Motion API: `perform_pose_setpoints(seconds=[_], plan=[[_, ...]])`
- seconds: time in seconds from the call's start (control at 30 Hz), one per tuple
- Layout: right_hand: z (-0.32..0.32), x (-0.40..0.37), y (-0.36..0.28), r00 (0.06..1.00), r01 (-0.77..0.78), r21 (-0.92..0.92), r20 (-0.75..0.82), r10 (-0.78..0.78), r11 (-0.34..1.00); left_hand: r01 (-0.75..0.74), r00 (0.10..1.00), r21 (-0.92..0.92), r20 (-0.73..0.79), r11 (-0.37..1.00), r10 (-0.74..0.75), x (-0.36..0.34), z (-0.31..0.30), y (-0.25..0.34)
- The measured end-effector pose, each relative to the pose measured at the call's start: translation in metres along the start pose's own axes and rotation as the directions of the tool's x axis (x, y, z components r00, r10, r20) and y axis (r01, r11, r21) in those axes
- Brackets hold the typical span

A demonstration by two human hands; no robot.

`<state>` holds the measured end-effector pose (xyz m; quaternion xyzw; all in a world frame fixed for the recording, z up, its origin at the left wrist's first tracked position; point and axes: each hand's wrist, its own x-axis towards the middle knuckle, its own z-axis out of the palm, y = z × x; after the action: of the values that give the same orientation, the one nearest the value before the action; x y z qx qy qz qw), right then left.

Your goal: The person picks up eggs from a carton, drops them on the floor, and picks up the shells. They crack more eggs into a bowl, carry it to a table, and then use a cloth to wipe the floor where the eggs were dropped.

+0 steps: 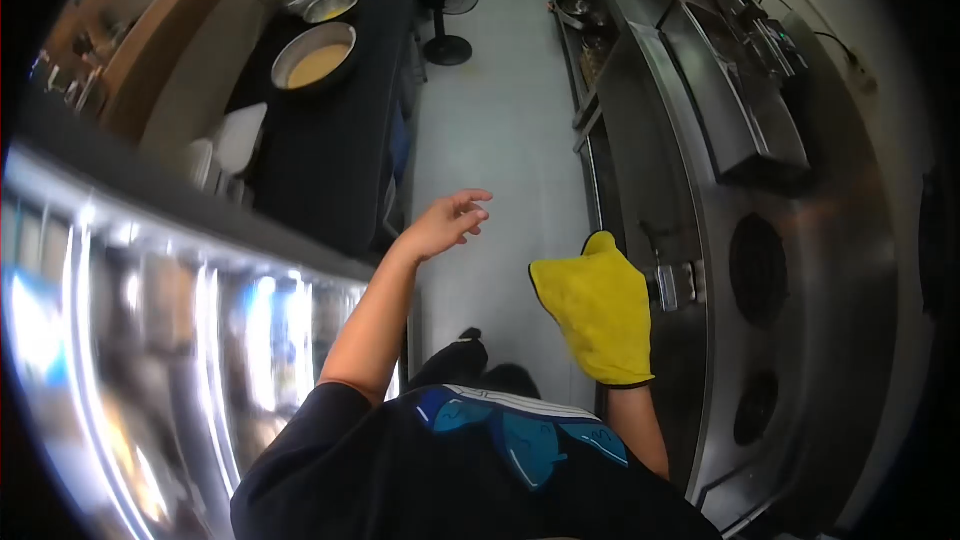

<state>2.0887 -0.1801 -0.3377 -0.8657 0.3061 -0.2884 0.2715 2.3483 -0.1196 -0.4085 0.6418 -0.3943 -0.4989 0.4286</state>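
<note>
My left hand (449, 224) is held out over the floor, its fingers loosely curled and apart, with nothing in it. A yellow cloth (596, 312) with dark edging is wrapped over my right hand and reaches down to the wrist. The fingers under the cloth are hidden, and one corner of it sticks out to the left. Just right of the cloth, a metal fitting (676, 286) sits on the front of the steel counter (830, 340).
On the dark counter (290, 155) at left stand a bowl of pale yellow contents (315, 57) and a smaller bowl (332, 6). A black fan (447, 48) stands on the grey floor (510, 120). A brightly lit glass case (180, 340) is close at my left.
</note>
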Motion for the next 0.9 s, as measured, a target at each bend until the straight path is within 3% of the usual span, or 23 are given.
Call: perform_pose_setpoints(seconds=[0.03,0.1,0.27,0.37,0.53,0.7,0.9], plan=[[0.002,0.020,0.009,0.999,0.038,-0.155,0.011,-0.037,0.987,0.008,1.000,-0.003,0.021,1.000,-0.007,0.025,-0.006,0.007],[0.006,0.064,0.034,0.999,0.042,-0.239,0.006,-0.041,0.970,0.014,0.997,0.011,0.081,1.000,-0.015,0.078,-0.017,0.020],[0.019,0.174,0.105,0.998,-0.047,-0.060,-0.050,0.044,0.997,0.029,0.990,0.098,0.133,0.995,-0.042,0.207,-0.065,0.043],[0.037,0.260,0.155,0.998,-0.060,0.026,-0.035,0.060,0.998,0.082,0.995,0.166,0.035,0.983,-0.089,0.267,-0.113,0.042],[0.083,0.418,0.214,0.997,-0.080,0.138,0.002,0.081,0.987,0.255,0.955,0.009,-0.161,0.967,-0.250,0.334,-0.203,0.029],[0.136,0.550,0.272,0.989,-0.149,0.143,0.035,0.145,0.979,0.357,0.889,-0.190,-0.232,0.915,-0.395,0.429,-0.283,0.022],[0.190,0.633,0.376,0.929,-0.369,0.025,0.043,0.367,0.929,0.355,0.915,-0.158,-0.142,0.921,-0.377,0.626,-0.358,-0.018]])
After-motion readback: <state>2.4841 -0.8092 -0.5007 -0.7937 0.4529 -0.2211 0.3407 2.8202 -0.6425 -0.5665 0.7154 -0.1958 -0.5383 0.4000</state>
